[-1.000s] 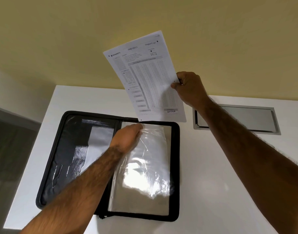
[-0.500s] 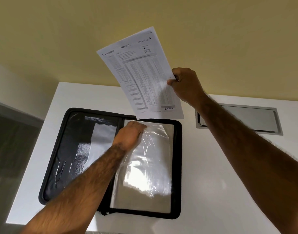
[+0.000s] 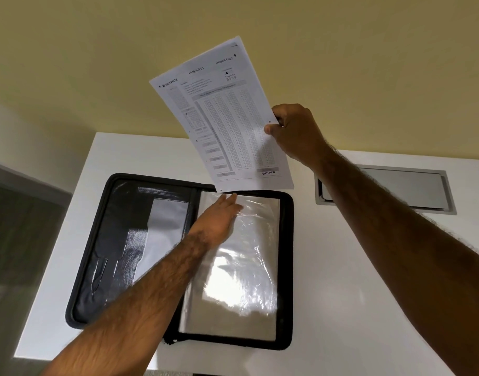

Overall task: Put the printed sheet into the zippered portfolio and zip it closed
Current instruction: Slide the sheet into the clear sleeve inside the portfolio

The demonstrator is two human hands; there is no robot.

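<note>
Printed sheet is held in the air above the far edge of the open zippered portfolio, tilted so its top leans to the left, printed face toward the camera. Its lower edge hangs just above the portfolio's far rim; whether it touches is not clear. The right hand holds the sheet at its right edge — thumb on the front face, remaining fingers behind — with the grip pinched shut on the paper. The right forearm extends from the lower right of the view, raised well clear of the tabletop.

The portfolio lies flat and fully open on the white tabletop. Its left half shows dark inner pockets; its right half carries a clear plastic sleeve, wrinkled and reflecting light. The left hand rests on the upper part of this sleeve, palm down, fingers extended and close together, fingertips at the sleeve's top edge. This grip is released — the hand lies flat and encloses nothing. The left forearm crosses the portfolio's near edge diagonally.

A grey recessed hatch sits in the tabletop to the right, well apart from the portfolio.
</note>
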